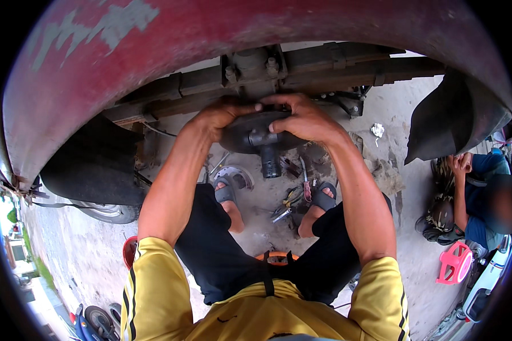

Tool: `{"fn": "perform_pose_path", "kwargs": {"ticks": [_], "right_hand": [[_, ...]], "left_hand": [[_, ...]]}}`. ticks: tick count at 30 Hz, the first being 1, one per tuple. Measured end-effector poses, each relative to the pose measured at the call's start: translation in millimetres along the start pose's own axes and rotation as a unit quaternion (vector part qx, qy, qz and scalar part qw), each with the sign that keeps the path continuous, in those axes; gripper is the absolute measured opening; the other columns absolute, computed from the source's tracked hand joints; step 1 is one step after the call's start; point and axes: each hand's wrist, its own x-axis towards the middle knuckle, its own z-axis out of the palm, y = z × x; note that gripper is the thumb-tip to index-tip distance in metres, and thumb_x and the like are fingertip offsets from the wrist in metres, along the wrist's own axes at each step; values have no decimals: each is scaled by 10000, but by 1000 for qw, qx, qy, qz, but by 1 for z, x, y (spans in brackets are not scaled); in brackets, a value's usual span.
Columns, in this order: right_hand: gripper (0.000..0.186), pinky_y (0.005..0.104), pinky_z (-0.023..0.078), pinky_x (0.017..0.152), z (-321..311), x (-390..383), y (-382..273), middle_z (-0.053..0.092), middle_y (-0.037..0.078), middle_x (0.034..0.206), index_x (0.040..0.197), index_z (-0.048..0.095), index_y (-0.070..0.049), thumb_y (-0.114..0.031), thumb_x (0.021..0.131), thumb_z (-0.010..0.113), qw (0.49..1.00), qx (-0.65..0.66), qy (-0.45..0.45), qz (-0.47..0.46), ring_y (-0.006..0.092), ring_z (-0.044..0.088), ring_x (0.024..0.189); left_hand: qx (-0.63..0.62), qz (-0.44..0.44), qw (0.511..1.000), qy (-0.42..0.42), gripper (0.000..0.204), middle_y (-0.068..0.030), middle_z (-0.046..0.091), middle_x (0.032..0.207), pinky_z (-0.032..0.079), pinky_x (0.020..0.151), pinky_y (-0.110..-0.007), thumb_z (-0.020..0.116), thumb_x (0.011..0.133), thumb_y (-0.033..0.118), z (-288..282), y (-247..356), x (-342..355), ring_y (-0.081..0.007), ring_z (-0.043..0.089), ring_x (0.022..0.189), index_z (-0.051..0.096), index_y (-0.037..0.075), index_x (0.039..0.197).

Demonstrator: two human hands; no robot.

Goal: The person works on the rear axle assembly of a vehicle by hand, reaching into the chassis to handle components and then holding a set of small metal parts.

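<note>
Under a red wheel arch, a dark round backing plate point(237, 141) sits at the end of an axle. A stubby black spindle point(270, 163) sticks out from its middle toward me. My left hand point(222, 117) is closed over the plate's upper left rim, fingers reaching behind the top. My right hand point(302, 118) grips the upper right rim, its thumb lying on the plate's face near the centre. The fingertips of both hands almost meet above the plate, and what they touch behind it is hidden. Just above runs a leaf spring point(355, 71) with bolts and nuts.
Between my sandalled feet lie a curved brake shoe point(242, 175), pliers point(293, 196), a red-handled tool point(306, 190) and a shiny metal tool point(280, 214). Black mud flaps point(91, 165) hang on both sides. Rightward, another person point(486, 193) sits near a pink stool point(455, 263).
</note>
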Motion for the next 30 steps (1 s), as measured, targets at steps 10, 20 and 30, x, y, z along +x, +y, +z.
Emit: {"fn": "perform_pose_path", "kwargs": {"ticks": [10,20,30], "right_hand": [[593,299,476,904,1,2,4,672,150,1128,1277,586,20,-18,700,720,1000,8,2,-4,213,628,1012],[609,311,476,915,1,3,1,673,143,1131,1279,596,-8,-29,683,719,1000,-24,3,-10,213,620,1023],[600,311,477,912,-2,0,-6,680,160,1120,1260,605,-1,-53,672,712,1000,-1,-7,2,228,634,1021]], "left_hand": [[7,17,1000,0,470,-153,687,1044,562,788,-344,781,823,265,-2,-3,-1,-216,677,909,633,-50,1139],[2,2,1000,16,472,-145,694,1029,582,767,-351,797,806,240,-2,-3,3,-218,691,870,631,-55,1135],[24,30,999,4,505,-152,689,1058,573,782,-354,783,821,273,-4,-5,0,-220,684,891,622,-58,1167]]}}
